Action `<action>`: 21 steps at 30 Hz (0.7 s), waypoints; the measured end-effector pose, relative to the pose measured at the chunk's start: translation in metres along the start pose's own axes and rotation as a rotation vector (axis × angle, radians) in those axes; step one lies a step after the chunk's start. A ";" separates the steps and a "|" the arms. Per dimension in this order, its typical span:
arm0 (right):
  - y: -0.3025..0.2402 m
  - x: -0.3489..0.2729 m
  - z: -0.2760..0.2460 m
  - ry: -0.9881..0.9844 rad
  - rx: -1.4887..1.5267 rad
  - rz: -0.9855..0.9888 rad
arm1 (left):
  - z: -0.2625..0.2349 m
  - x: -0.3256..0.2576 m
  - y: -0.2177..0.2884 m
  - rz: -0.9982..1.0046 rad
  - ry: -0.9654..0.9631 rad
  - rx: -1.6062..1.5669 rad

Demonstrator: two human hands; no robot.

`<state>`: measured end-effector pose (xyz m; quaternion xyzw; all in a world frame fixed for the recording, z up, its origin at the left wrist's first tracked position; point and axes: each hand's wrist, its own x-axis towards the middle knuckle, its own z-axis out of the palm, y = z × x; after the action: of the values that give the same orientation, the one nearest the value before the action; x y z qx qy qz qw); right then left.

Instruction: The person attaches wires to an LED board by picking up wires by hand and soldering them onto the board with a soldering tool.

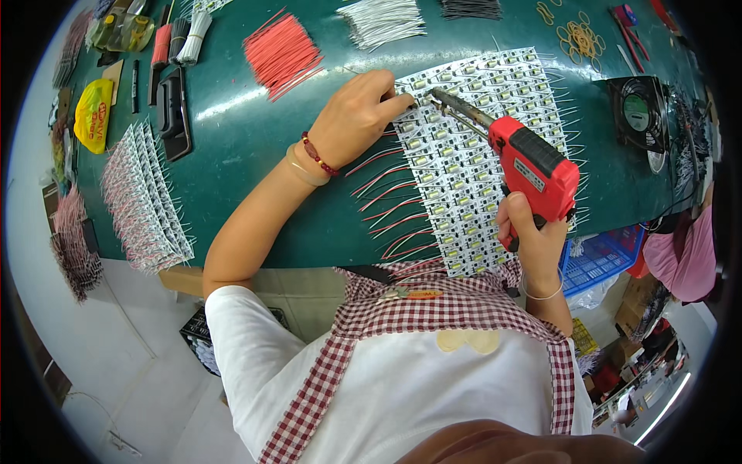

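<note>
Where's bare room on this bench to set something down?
Bare green mat lies between the black case, red wires and left hand. Crowded: the board panel under the soldering gun, and the far edge.

A green work table (pixel 255 147) carries a white sheet of small circuit boards (pixel 471 147) with red wire leads, a second stack of wired boards (pixel 143 197), bundles of red wires (pixel 282 54) and white wires (pixel 382 19), rubber bands (pixel 580 39) and a small black fan (pixel 638 112).
</note>
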<state>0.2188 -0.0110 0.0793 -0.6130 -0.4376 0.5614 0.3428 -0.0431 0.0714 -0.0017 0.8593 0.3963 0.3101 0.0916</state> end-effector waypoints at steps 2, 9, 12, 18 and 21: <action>0.000 0.001 0.001 -0.006 -0.007 -0.009 | 0.000 0.000 0.000 0.002 0.001 -0.003; 0.009 0.004 0.004 -0.006 -0.126 -0.075 | 0.001 -0.003 -0.001 0.015 0.031 0.005; 0.014 0.004 0.000 -0.029 -0.241 -0.145 | 0.000 0.000 0.001 0.017 0.028 -0.001; -0.002 -0.002 0.004 0.021 -0.038 -0.018 | 0.002 -0.002 0.000 0.027 0.029 0.019; -0.002 -0.002 0.003 0.034 -0.023 -0.017 | 0.003 -0.003 -0.001 0.030 0.026 0.018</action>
<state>0.2153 -0.0123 0.0815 -0.6227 -0.4432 0.5430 0.3479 -0.0433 0.0696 -0.0062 0.8619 0.3872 0.3189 0.0741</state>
